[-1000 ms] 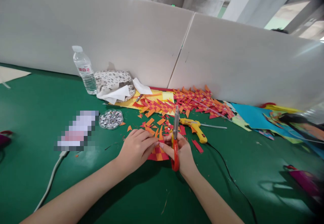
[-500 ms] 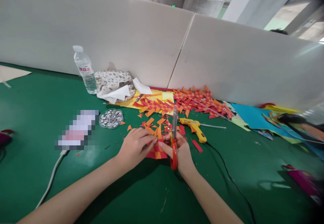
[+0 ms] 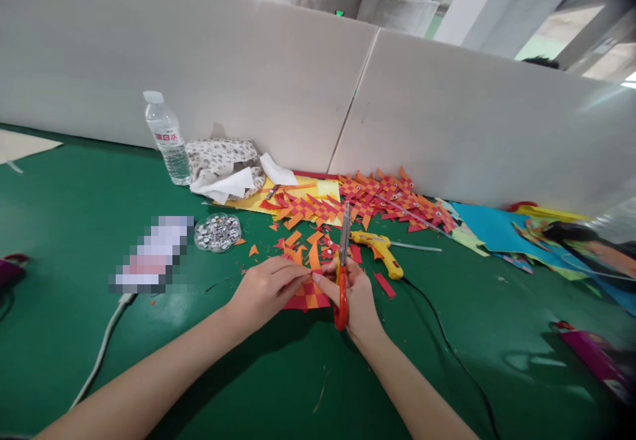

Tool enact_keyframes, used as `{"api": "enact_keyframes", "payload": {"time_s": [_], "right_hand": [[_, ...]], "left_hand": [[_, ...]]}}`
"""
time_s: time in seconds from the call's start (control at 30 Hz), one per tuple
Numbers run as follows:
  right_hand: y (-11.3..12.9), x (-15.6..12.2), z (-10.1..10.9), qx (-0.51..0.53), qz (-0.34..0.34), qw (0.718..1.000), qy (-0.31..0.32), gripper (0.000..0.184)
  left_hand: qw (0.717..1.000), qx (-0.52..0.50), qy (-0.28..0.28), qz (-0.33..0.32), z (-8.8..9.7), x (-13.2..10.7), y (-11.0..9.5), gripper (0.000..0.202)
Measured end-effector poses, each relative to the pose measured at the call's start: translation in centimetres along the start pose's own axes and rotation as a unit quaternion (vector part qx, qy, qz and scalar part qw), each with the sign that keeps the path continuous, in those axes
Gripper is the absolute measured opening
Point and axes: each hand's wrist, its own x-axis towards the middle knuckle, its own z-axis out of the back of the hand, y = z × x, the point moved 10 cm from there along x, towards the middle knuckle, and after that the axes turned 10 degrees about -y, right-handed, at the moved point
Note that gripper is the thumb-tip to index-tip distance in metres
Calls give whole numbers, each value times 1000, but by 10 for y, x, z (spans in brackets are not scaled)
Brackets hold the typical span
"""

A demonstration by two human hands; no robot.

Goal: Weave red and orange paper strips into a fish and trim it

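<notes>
Green table (image 3: 278,387), fingers (image 3: 289,274) part-hiding checkered paper (image 3: 311,298)

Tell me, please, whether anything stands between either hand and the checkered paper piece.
Nothing visible does: the left hand and right hand both touch the checkered paper piece, with the scissors to its right.

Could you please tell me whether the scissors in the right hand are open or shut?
The scissors look shut: their blades lie together as one narrow strip, pointing away from the right hand.
</notes>
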Motion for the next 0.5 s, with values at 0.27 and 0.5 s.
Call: {"api": "enact_keyframes", "payload": {"time_s": [0.27, 0.5], "right_hand": [[9, -3, -1, -34, 14, 999, 2, 33], [9, -5, -1, -57, 39, 998, 6, 31]], "left_hand": [[999, -31, 20, 35, -6, -2, 4, 15], [993, -45, 61, 88, -12, 0, 10, 15]]}}
